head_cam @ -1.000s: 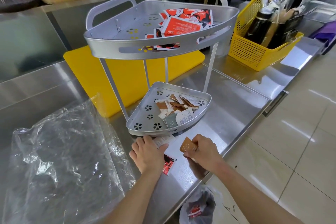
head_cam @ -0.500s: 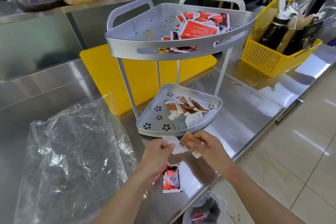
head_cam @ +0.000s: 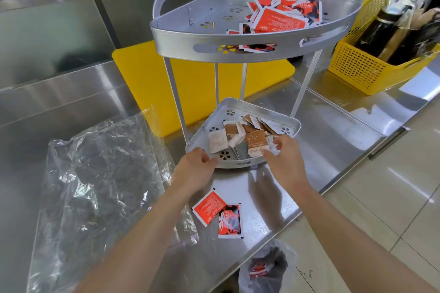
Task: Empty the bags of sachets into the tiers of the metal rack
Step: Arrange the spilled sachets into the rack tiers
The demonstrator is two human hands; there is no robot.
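The two-tier metal rack (head_cam: 238,49) stands on the steel counter. Its upper tier holds several red sachets (head_cam: 278,21). The lower tier (head_cam: 240,164) holds several brown and white sachets. My right hand (head_cam: 284,159) reaches over the lower tier's front right, fingertips pinching the edge of a brown sachet (head_cam: 256,143) that rests on the pile. My left hand (head_cam: 196,170) hovers at the tier's front left rim, fingers loosely curled and holding nothing; a white sachet (head_cam: 217,141) lies just beyond it. Two red sachets (head_cam: 209,207) lie on the counter between my forearms.
A crumpled clear plastic bag (head_cam: 102,185) lies flat on the counter at left. A yellow cutting board (head_cam: 147,78) sits behind the rack, and a yellow basket (head_cam: 362,71) with bottles stands at right. Another plastic bag (head_cam: 266,269) hangs below the counter's front edge.
Both hands rose from the counter to the lower tier. The white sachet left my left hand and lies in the tier. The brown sachet went with my right hand onto the pile.
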